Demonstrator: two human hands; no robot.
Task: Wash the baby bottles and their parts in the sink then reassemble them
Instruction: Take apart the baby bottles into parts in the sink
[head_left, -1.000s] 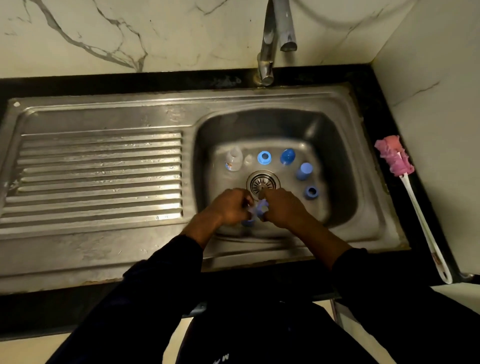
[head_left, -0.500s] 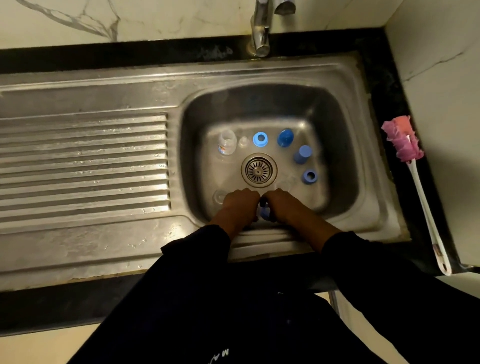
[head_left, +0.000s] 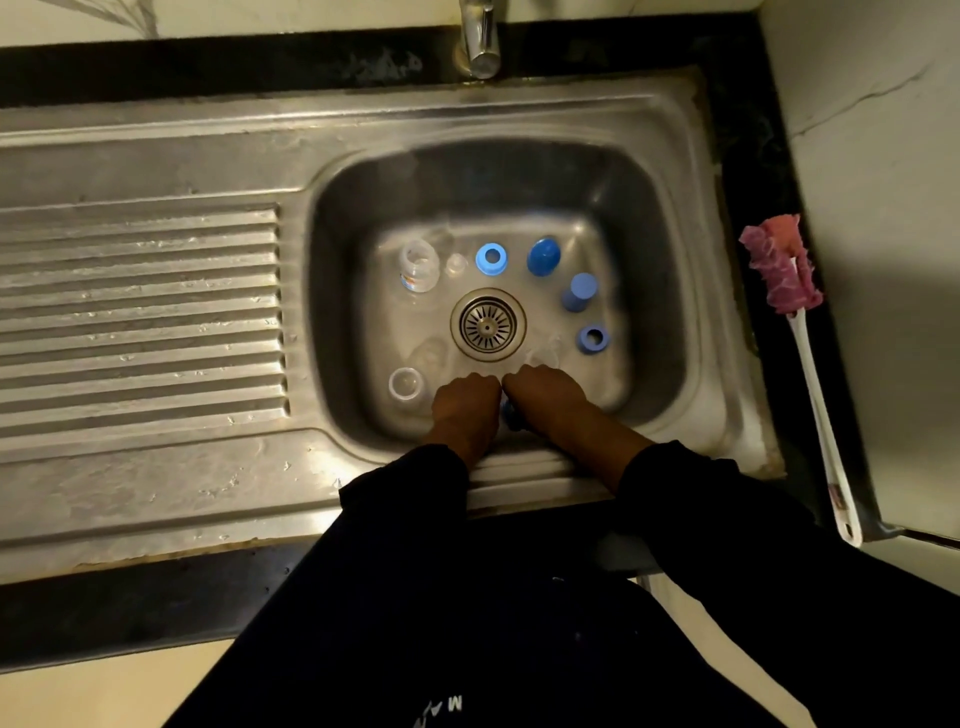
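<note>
Your left hand (head_left: 465, 410) and right hand (head_left: 545, 397) sit knuckle to knuckle at 6 o'clock from the drain (head_left: 487, 325). Their fingers are curled under, both closed round a blue part (head_left: 509, 411), of which only a sliver shows between them. You're hard against the near wall of the sink (head_left: 332, 291), and bare floor shows at 4 o'clock. A clear dome (head_left: 406, 387) stands just beside your left hand at 8 o'clock. The clear bottle (head_left: 418, 265) is at 10, a blue ring (head_left: 491, 260) at 12 and a blue cap (head_left: 543, 256) at 1. A second ring (head_left: 593, 339) lies at 3. Past the rim at 3 o'clock, a pink brush (head_left: 795, 322) lies on the bench (head_left: 727, 104).
</note>
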